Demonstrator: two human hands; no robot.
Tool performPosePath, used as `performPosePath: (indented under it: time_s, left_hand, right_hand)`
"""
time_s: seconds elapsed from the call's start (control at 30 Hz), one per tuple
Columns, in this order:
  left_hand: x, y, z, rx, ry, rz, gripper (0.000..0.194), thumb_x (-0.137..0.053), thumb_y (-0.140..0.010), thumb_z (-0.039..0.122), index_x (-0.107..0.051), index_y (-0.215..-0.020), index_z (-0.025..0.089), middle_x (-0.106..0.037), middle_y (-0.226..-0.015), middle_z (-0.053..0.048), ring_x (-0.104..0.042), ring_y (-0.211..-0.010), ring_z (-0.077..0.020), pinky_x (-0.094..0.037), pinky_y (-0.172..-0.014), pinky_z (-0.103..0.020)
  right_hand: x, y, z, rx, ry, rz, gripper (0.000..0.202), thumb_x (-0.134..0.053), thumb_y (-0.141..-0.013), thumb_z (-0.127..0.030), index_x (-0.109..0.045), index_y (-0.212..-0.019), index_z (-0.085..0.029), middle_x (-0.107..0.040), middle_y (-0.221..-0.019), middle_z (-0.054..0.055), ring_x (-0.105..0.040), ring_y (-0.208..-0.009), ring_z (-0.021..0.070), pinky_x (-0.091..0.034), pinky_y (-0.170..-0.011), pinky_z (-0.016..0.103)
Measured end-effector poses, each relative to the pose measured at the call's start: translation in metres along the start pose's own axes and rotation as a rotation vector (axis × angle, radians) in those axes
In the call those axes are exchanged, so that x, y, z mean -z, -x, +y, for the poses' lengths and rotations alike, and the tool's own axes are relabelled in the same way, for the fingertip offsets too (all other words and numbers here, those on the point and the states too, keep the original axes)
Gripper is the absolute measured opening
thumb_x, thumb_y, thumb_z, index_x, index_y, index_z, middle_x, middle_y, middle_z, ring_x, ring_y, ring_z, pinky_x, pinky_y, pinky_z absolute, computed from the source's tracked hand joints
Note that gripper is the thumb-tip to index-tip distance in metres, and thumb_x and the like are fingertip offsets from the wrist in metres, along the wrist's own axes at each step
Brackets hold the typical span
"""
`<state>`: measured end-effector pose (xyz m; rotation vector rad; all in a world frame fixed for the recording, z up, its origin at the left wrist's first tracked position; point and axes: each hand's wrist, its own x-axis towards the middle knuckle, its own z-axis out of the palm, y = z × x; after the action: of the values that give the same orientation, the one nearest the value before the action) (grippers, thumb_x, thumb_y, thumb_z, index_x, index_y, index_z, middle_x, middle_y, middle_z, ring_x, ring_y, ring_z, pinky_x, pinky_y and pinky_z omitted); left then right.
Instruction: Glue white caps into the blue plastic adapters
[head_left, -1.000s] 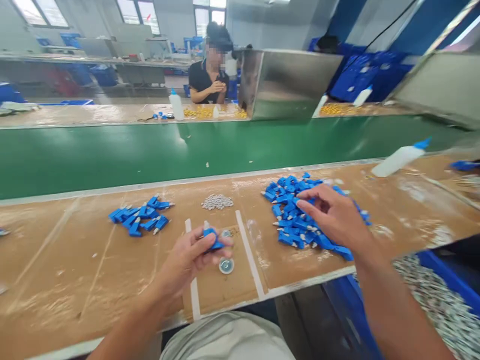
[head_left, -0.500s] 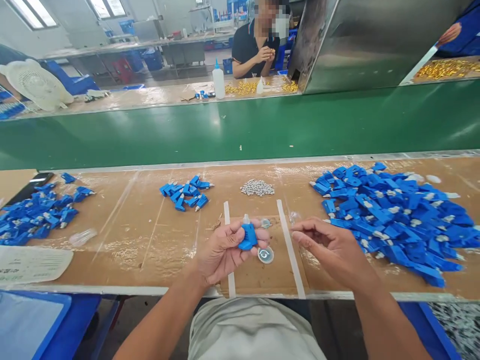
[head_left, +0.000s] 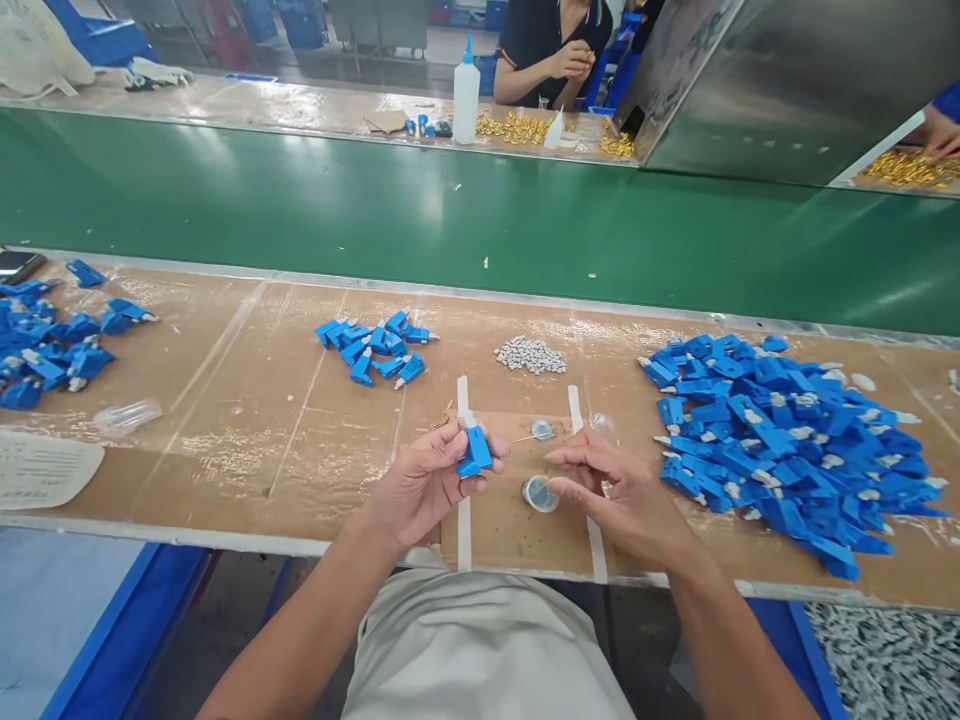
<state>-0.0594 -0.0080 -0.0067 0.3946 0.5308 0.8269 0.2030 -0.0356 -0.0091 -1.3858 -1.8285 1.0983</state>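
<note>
My left hand (head_left: 416, 485) is closed around a small blue plastic part with a pale tip (head_left: 474, 452), its tip pointing up and away from me. My right hand (head_left: 626, 490) has thumb and fingers apart and holds nothing. It hovers just right of a small round container (head_left: 540, 494) with a clear or greyish filling; whether the thumb touches its rim I cannot tell. Behind that container lies a smaller round dish (head_left: 541, 430), with a thin stick (head_left: 525, 438) resting at it.
A big heap of blue parts (head_left: 787, 440) covers the right side. A smaller group (head_left: 375, 347) and a left pile (head_left: 56, 345) lie across the table. Small grey pieces (head_left: 530, 354) sit behind the dishes. Beyond the green divider (head_left: 337, 200), a co-worker handles gold pieces (head_left: 517, 128).
My right hand has moved left, towards the two small dishes. My left hand has shifted slightly left with the blue part still in it. The view has tilted downward.
</note>
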Motion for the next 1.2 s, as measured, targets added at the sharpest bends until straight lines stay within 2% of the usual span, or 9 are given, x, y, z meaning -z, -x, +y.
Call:
performPosePath:
  time_s: [0.13,0.23,0.4,0.57,0.7,0.83,0.93,1.07,1.2]
  left_hand:
    - [0.002,-0.002,-0.002,0.025,-0.006,-0.002,0.016,-0.063,-0.094,0.02,-0.068,-0.105,0.01,-0.072,-0.106,-0.016,-0.069,-0.087,-0.0164,-0.057,-0.066,-0.019]
    - [0.002,-0.002,-0.002,0.034,-0.007,0.003,0.017,-0.063,-0.093,0.02,-0.068,-0.105,0.009,-0.072,-0.104,-0.016,-0.069,-0.087,-0.016,-0.056,-0.066,-0.019]
    - [0.003,-0.002,-0.002,0.035,-0.023,0.013,0.018,-0.065,-0.093,0.021,-0.068,-0.105,0.009,-0.072,-0.103,-0.015,-0.068,-0.086,-0.0152,-0.056,-0.067,-0.019]
    - [0.0,-0.003,-0.002,0.037,-0.015,0.001,0.018,-0.068,-0.092,0.022,-0.069,-0.105,0.01,-0.071,-0.103,-0.013,-0.069,-0.087,-0.0147,-0.056,-0.067,-0.017]
    - [-0.008,-0.003,-0.005,0.035,-0.032,0.051,0.018,-0.073,-0.088,0.022,-0.07,-0.101,0.01,-0.071,-0.094,-0.009,-0.071,-0.084,-0.0149,-0.056,-0.066,-0.016]
    - [-0.016,-0.004,-0.013,0.038,-0.065,0.101,0.019,-0.075,-0.088,0.024,-0.072,-0.097,0.008,-0.07,-0.086,-0.007,-0.073,-0.082,-0.0152,-0.057,-0.068,-0.016]
    - [-0.019,-0.005,-0.021,0.083,-0.084,0.091,0.021,-0.073,-0.09,0.026,-0.073,-0.098,0.007,-0.073,-0.087,-0.01,-0.074,-0.084,-0.0155,-0.058,-0.073,-0.015]
    - [-0.024,-0.008,-0.029,0.126,-0.069,0.054,0.024,-0.071,-0.091,0.027,-0.075,-0.103,0.006,-0.075,-0.09,-0.012,-0.074,-0.084,-0.0152,-0.058,-0.075,-0.016]
    - [-0.033,-0.01,-0.032,0.154,-0.048,0.042,0.029,-0.073,-0.09,0.027,-0.075,-0.109,0.006,-0.075,-0.09,-0.013,-0.074,-0.085,-0.0166,-0.058,-0.072,-0.017]
  right_hand:
    - [-0.002,0.003,0.001,-0.074,0.031,-0.017,0.022,-0.065,-0.096,-0.042,-0.072,-0.097,-0.022,-0.064,-0.087,0.003,-0.048,-0.063,0.0144,-0.038,-0.058,0.03]
    - [-0.003,0.002,0.002,-0.072,0.059,-0.03,0.027,-0.061,-0.098,-0.043,-0.07,-0.086,-0.021,-0.062,-0.081,0.003,-0.05,-0.065,0.0155,-0.038,-0.058,0.03]
    - [-0.004,0.0,-0.006,0.025,0.147,-0.047,0.025,-0.059,-0.101,-0.038,-0.069,-0.087,-0.021,-0.061,-0.081,0.003,-0.047,-0.064,0.0153,-0.037,-0.06,0.031]
    - [-0.006,0.004,-0.011,0.133,0.178,-0.089,0.019,-0.055,-0.102,-0.028,-0.067,-0.089,-0.021,-0.059,-0.082,0.003,-0.052,-0.072,0.0175,-0.038,-0.064,0.032]
    - [-0.005,0.01,-0.009,0.113,0.13,-0.092,0.015,-0.055,-0.102,-0.027,-0.063,-0.092,-0.022,-0.059,-0.087,0.003,-0.054,-0.076,0.0176,-0.04,-0.068,0.032]
    - [-0.003,0.014,-0.003,-0.001,-0.019,0.014,0.016,-0.055,-0.103,-0.033,-0.062,-0.094,-0.022,-0.064,-0.092,0.004,-0.057,-0.078,0.0171,-0.044,-0.069,0.031]
    - [-0.003,0.014,-0.001,-0.036,-0.211,0.134,0.017,-0.057,-0.102,-0.035,-0.064,-0.095,-0.021,-0.068,-0.099,0.006,-0.061,-0.075,0.0161,-0.049,-0.066,0.029]
    - [-0.004,0.013,-0.012,0.019,-0.387,0.304,0.01,-0.061,-0.099,-0.029,-0.065,-0.094,-0.021,-0.07,-0.096,0.005,-0.061,-0.067,0.0148,-0.051,-0.061,0.029]
    - [-0.006,0.01,-0.032,0.135,-0.396,0.455,0.004,-0.063,-0.097,-0.019,-0.066,-0.096,-0.022,-0.069,-0.093,0.005,-0.062,-0.069,0.0159,-0.052,-0.062,0.031]
